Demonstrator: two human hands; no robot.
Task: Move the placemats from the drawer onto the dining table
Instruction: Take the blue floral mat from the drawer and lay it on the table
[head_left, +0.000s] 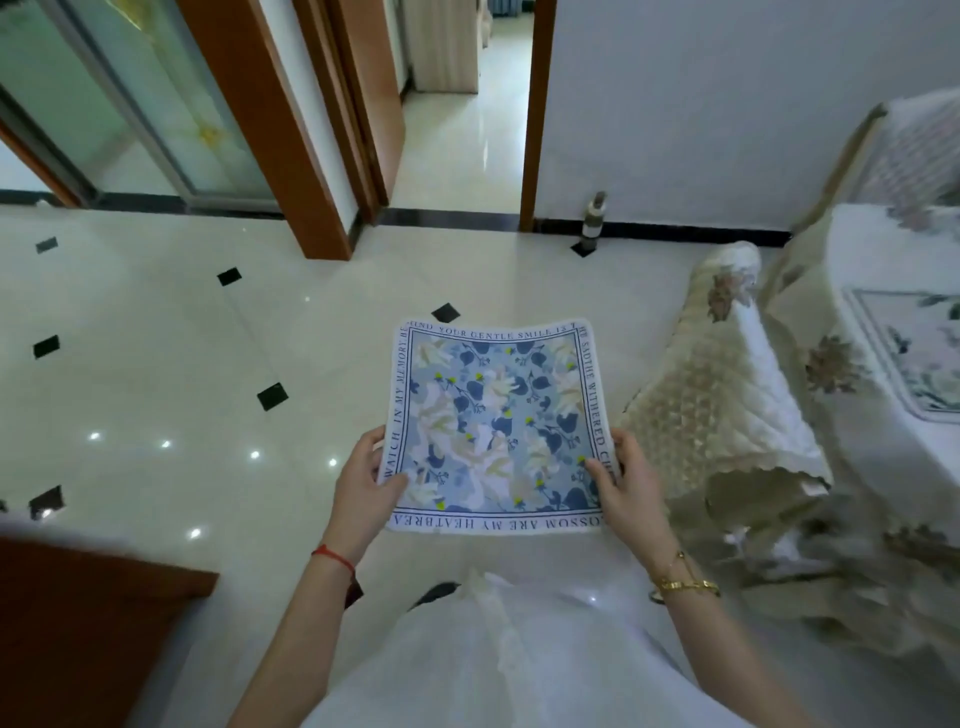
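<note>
Head view looks down on a glossy cream tiled floor (156, 364) with small black diamond insets. At the right, a dining surface (852, 364) draped in a cream floral cloth carries another placemat (919, 353); a covered chair (727, 405) stands just beside it. Above the floor, a blue floral placemat (493, 426) is held flat: left hand (363, 488) and right hand (631, 483) grip its near side edges, fingers (597, 470) closed on it.

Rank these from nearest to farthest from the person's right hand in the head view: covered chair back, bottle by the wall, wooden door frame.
From the right hand:
1. Covered chair back, just to its right.
2. Bottle, ahead by the wall.
3. Wooden door frame, far ahead on the left.
</note>
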